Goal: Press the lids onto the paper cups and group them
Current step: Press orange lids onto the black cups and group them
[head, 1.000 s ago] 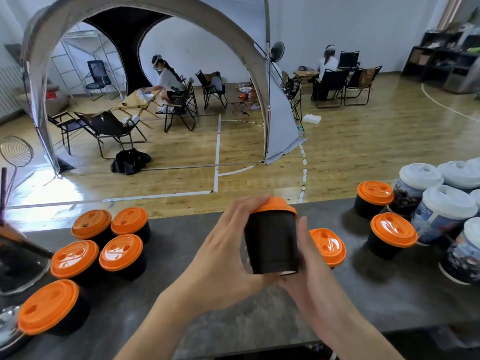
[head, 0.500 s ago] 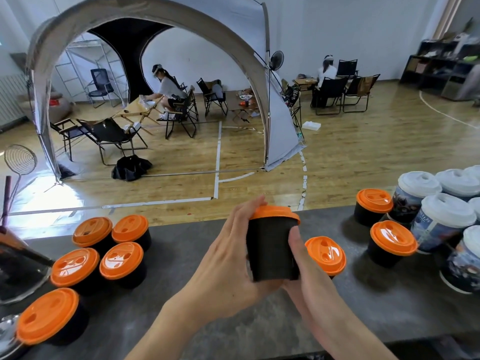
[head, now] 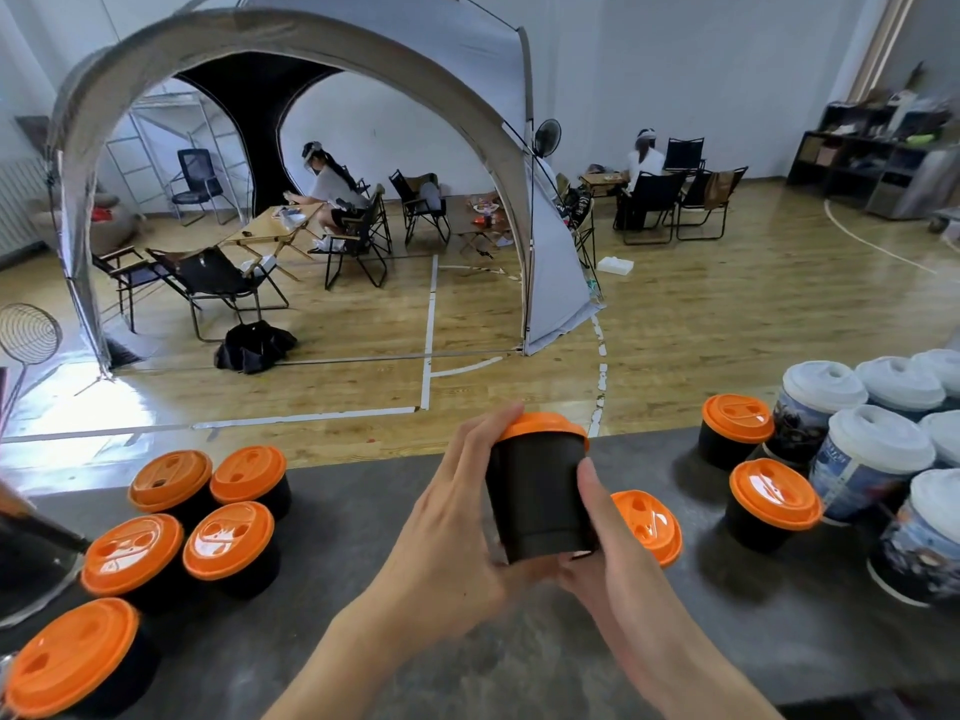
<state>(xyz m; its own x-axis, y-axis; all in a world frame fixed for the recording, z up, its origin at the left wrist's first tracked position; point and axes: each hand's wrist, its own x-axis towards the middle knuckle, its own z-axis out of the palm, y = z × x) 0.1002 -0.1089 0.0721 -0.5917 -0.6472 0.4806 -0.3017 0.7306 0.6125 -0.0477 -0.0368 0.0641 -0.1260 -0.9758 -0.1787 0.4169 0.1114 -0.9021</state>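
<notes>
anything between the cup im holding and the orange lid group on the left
Nothing visible. The black cup, gripped by the left hand and right hand, has only bare counter between it and the five orange-lidded cups at left.

Cups grouped on a counter (head: 363,517), left and right of the hands.
The held cup (head: 537,491) is above the middle of the counter, between the left hand (head: 447,553) and the right hand (head: 618,574). Five lidded cups (head: 228,543) cluster at the left. A lid (head: 649,527) lies just right of the held cup, behind the right hand. Farther right stand two cups (head: 774,504), with the taller cups (head: 872,459) beside them at the right edge. A tent (head: 291,49) stands beyond the counter.
</notes>
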